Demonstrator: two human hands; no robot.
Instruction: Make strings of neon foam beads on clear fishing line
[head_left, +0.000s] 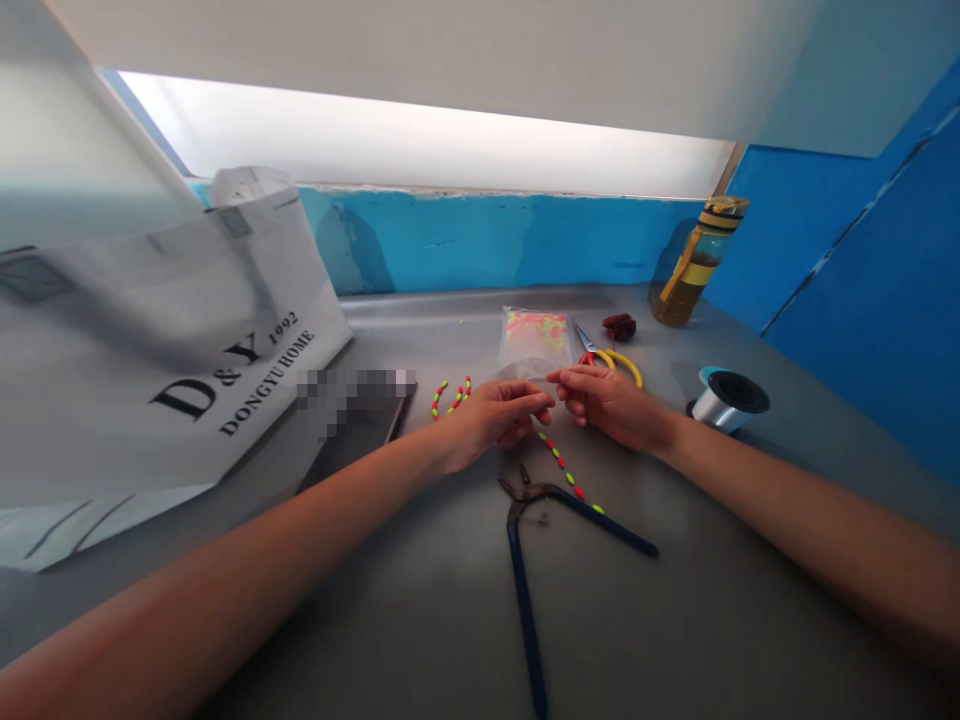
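A string of red and yellow-green beads (pixel 558 457) comes out below my left hand (pixel 510 412) and trails down to the right. My left hand is closed on this string, its thumb and forefinger pinched; the exact grip is hidden. Another beaded stretch curls on the table just left of that hand. Fingertip to fingertip with it, my right hand (pixel 604 400) is also pinched closed, on something too fine to make out. Below both hands lie pliers (pixel 531 492) with dark blue handles spread apart, the end of the beads near one handle.
Behind the hands lie a clear bag of coloured beads (pixel 536 335), yellow-and-red-handled scissors (pixel 611 358) and a dark red bundle (pixel 619 327). A spool of clear line (pixel 724 402) and a bottle (pixel 697 265) stand right. Left are a dark flat device (pixel 360 425) and a large white bag (pixel 172 350).
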